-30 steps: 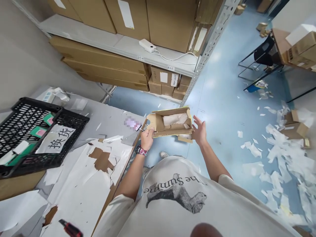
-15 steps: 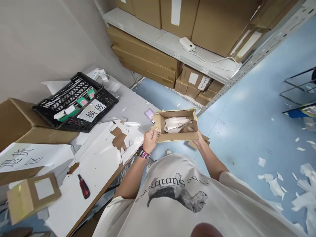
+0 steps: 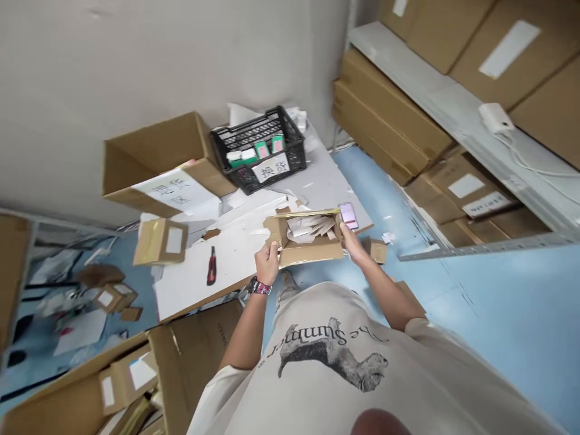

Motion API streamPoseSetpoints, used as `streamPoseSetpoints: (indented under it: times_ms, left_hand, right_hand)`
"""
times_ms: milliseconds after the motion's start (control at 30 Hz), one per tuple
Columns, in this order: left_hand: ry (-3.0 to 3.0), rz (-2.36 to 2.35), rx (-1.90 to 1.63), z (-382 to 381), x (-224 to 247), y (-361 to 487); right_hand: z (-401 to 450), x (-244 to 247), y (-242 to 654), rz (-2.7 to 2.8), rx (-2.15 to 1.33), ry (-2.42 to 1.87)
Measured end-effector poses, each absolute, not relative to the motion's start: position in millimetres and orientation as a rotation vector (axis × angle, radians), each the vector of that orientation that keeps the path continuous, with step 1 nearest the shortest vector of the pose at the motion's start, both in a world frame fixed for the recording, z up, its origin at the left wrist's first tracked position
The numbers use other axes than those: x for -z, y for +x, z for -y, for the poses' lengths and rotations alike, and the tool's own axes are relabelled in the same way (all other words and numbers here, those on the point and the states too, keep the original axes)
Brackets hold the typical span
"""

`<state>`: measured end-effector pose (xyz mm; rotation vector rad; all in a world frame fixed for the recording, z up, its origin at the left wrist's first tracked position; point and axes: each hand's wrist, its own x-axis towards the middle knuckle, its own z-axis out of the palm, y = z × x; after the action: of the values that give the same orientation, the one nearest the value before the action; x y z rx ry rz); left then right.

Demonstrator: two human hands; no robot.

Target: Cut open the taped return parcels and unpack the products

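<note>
Between my two hands is an open cardboard box (image 3: 312,252), held in front of my body near the table's edge. Crumpled white and brownish paper scraps (image 3: 308,228) lie inside it. My left hand (image 3: 267,263) grips the box's left end, thumb on the near corner by a raised flap. At the opposite end, my right hand (image 3: 352,243) is closed on the right side, its fingers partly hidden behind the cardboard. A phone (image 3: 348,215) with a lit screen lies just beyond the box's right end.
On the white table (image 3: 190,287) lies a red and black utility knife (image 3: 211,266). Behind are a small taped carton (image 3: 161,243), a large open carton (image 3: 154,154) and a black crate (image 3: 272,160). A metal shelf (image 3: 408,66) stands right; a big carton (image 3: 194,344) of parcels sits lower left.
My view has turned left, so the table, crate and shelf appear farther right. The box, still in both hands, is now over the table's edge, and the scraps inside have shifted.
</note>
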<state>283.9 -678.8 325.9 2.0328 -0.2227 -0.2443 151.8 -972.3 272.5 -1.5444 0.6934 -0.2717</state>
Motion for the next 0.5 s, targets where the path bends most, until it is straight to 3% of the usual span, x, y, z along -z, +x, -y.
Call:
streamPoseSetpoints:
  times_ms: [133,300,500]
  left_hand:
    - [2.042,0.072,0.208,607,-314,327]
    - [1.597,-0.127,0.507,534,-291,378]
    - [1.557,-0.283,0.809,491,-256,411]
  right_hand:
    - [912,-272,233,-0.553,0.106,-1.653]
    - [845,-246,297,-0.598,0.115,-1.832]
    - [790,-226,325,-0.613,-0.034,-1.968]
